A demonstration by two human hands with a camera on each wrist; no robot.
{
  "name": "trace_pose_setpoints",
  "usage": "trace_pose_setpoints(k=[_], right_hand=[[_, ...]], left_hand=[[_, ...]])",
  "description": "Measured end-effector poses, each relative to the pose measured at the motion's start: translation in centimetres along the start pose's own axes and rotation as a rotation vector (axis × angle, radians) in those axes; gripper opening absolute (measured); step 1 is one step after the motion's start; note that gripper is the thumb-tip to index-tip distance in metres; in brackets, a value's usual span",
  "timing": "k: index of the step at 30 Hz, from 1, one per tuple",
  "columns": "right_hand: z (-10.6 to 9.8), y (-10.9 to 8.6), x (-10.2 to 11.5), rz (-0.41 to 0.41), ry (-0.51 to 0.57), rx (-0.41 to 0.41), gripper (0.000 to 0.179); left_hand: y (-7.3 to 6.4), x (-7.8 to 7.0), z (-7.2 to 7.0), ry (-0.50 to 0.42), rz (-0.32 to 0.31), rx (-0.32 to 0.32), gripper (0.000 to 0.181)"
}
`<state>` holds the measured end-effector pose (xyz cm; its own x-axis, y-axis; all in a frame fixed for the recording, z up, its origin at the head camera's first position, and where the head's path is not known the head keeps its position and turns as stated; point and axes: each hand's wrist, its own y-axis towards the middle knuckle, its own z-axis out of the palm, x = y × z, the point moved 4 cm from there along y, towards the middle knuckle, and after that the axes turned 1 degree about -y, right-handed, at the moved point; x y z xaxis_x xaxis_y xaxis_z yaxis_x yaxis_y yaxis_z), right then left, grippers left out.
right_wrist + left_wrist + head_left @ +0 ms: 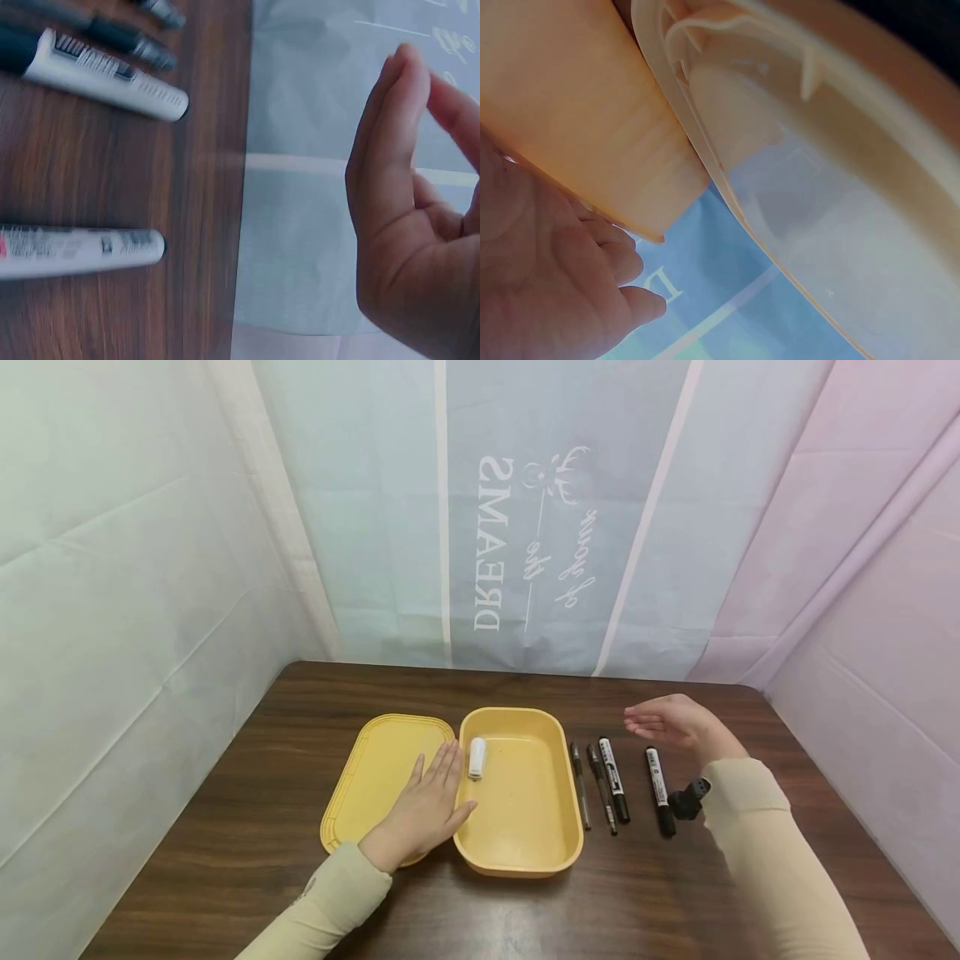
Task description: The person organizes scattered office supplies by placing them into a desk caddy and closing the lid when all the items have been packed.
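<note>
My left hand (426,806) lies with straight fingers along the left side of a yellow plastic box (525,810), its fingertips at the rim and its palm over the yellow lid (360,781). Inside the box, near the left wall, is a small white tube-shaped thing (477,757). My right hand (671,721) hovers beyond the markers with loosely bent fingers and nothing in it. Below it lie a white marker with a black cap (659,789) and, further left, a second such marker (613,777). The right wrist view shows that hand (405,202) well apart from both.
Two slim dark pens, a left one (581,789) and a right one (602,787), lie between the box and the markers. A black wrist camera (688,797) sits by the right sleeve. Cloth walls (375,527) surround the brown wooden table (262,827).
</note>
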<state>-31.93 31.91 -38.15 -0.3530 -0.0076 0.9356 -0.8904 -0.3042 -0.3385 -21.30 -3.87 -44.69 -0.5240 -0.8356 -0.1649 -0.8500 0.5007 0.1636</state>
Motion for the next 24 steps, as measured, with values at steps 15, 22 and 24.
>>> trace_pose_setpoints(k=[15,22,24], right_hand=[[-2.3,-1.3,-1.8,-0.066,-1.130,-0.378,0.031],[-2.1,-1.8,-3.4,0.094,-1.186,-0.374,0.012],[-2.0,-1.8,-3.7,0.111,-1.199,-0.372,0.015]], left_hand=[[-0.1,0.2,0.4,0.021,0.005,0.008,0.073],[-0.2,0.2,0.4,0.023,-0.002,0.015,0.073],[-0.2,0.2,0.4,0.024,-0.005,0.016,0.072]])
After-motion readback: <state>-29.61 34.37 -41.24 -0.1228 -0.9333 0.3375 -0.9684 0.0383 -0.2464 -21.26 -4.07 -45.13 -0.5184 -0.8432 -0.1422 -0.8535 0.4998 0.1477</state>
